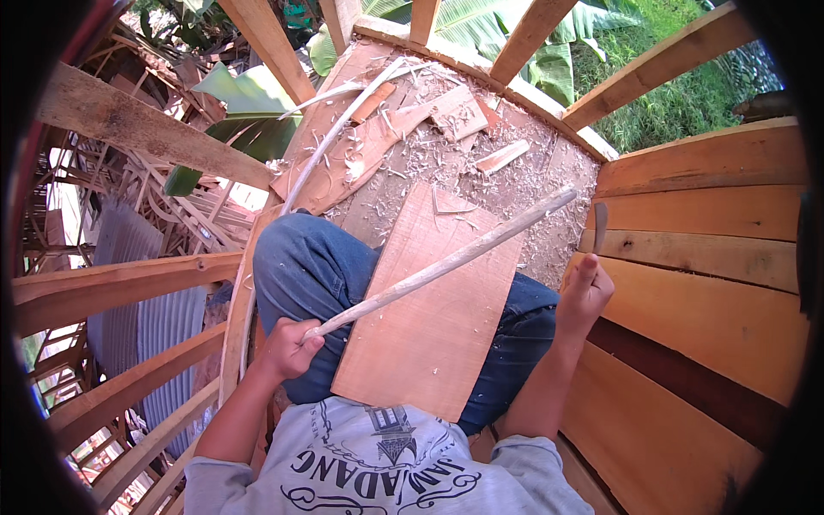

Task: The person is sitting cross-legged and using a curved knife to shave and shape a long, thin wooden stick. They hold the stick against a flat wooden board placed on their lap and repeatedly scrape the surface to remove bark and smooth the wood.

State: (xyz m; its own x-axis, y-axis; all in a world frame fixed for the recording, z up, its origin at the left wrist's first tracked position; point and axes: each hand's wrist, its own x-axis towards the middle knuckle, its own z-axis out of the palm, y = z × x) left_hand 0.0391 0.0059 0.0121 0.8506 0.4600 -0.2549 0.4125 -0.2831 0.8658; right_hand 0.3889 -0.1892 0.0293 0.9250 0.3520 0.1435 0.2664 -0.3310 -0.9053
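Note:
My left hand (293,348) is closed around the near end of a long, pale, peeled stick (446,268). The stick slants up to the right, above a flat wooden board (429,330) that rests across my lap. On the right, my right hand (587,292) is raised and closed on a knife, whose narrow blade (600,227) points upward near the plank wall. The knife's handle is hidden in my fist. Blade and stick are apart. A thin curled shaving (452,206) lies at the board's far end.
Curly shavings and wood offcuts (459,112) litter the plank floor ahead. Another long pale stick (339,129) leans beyond my left knee. A plank wall (699,275) stands close on the right. Wooden rails (129,279) run along the left, with slanted posts (536,39) at the far edge.

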